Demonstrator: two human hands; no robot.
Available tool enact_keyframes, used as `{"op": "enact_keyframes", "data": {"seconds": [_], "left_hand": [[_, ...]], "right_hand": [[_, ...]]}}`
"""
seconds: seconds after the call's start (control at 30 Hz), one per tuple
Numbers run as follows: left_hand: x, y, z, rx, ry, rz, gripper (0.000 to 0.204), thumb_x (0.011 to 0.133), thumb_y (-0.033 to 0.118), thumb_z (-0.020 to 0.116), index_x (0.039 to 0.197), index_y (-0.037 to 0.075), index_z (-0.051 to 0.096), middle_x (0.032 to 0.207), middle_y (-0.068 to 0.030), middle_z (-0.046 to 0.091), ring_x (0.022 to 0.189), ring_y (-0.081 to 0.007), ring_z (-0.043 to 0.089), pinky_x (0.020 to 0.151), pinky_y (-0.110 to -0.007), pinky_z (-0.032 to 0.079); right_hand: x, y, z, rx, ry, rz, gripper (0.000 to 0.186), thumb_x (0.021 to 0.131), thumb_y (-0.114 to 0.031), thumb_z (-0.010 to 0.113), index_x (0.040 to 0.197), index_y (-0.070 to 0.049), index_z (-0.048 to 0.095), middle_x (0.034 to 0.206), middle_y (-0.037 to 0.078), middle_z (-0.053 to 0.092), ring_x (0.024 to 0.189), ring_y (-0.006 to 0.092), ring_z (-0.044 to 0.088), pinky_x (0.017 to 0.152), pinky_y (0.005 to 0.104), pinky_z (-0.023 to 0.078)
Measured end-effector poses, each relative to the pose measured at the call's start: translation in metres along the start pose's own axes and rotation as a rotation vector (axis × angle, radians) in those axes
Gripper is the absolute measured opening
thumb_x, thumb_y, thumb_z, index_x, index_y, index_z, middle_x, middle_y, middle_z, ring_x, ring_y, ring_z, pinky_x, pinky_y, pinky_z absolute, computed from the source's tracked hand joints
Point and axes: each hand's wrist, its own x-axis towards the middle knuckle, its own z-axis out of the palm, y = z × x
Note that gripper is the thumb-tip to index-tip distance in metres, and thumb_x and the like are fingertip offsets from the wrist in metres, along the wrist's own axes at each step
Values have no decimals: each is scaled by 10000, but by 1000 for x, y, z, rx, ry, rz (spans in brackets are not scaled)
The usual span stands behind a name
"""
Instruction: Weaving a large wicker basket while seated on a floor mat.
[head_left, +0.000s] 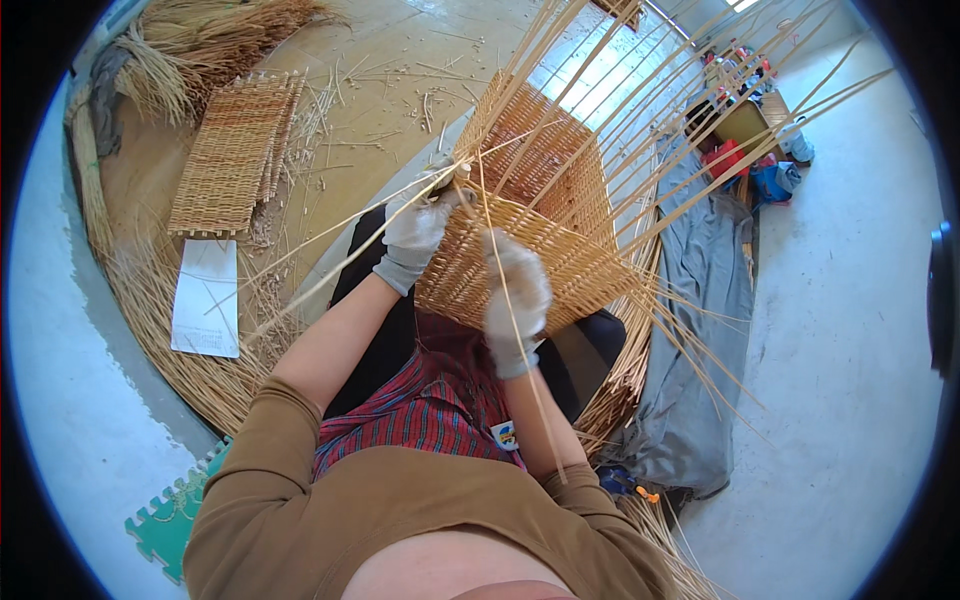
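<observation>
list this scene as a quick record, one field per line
basket: woven, over the lap, long sticks sticking out of it
left grip: gloved, at the basket's left corner, exact hold unclear
right grip: gloved, blurred, over the basket's near side
left floor: woven panels, white sheet
right floor: grey cloth
lower left: green mat

A basket sits upper centre; panels upper left, card below them; right of centre, cloth apparently over reeds.

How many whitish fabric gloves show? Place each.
2: the whitish fabric left-hand glove, at a corner of the tan woven basket; the right-hand glove, before its near wall.
</observation>
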Motion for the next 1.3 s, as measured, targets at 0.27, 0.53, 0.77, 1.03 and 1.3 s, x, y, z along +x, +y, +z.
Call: {"op": "enact_keyframes", "data": {"seconds": [0.27, 0.53, 0.77, 1.03, 1.3], "left_hand": [[13, 12, 31, 419, 120, -77, 502, 798, 47, 853, 1228, 6, 597, 1131, -61, 667, 1039, -140, 619, 912, -281, 528], [12, 2, 40, 600, 345, -75, 381, 812, 111, 843, 1109, 12, 626, 1001, -58, 676, 897, -134, 630, 807, -272, 539], [-32, 13, 74, 1354, -226, 569, 584, 780, 102, 798, 1335, 174, 630, 1195, -177, 655, 1004, -311, 669, 856, -409, 562], [-30, -1, 94, 1813, -467, 380, 613, 857, 333, 732, 1441, 266, 560, 1400, -175, 524, 1097, -337, 617, 946, -436, 477], [-44, -46, 165, 1770, -707, 152, 654, 940, 235, 623, 1549, 281, 390, 1401, -249, 492, 1059, -310, 643, 878, -406, 511]], "right_hand": [[50, 33, -24, -194, 150, 291, 234, 1010, -179, 633, 1197, -49, 685, 1004, 56, 729, 613, 62, 554, 529, 230, 454], [114, -2, -6, -42, 151, -116, 330, 1003, -102, 590, 1332, -77, 577, 968, 109, 686, 608, 84, 533, 484, 246, 450], [74, 4, -65, -826, 135, -206, 293, 988, -15, 589, 1275, -61, 622, 1171, 97, 674, 880, 145, 638, 738, 287, 525], [56, -9, -127, -274, 412, 125, 408, 990, -37, 576, 1387, -50, 482, 1092, 153, 680, 775, 118, 652, 564, 177, 485], [130, -42, -126, -1575, 98, -337, 632, 880, -67, 704, 1465, -33, 467, 1473, 217, 451, 1418, 325, 379, 1144, 455, 336]]}}
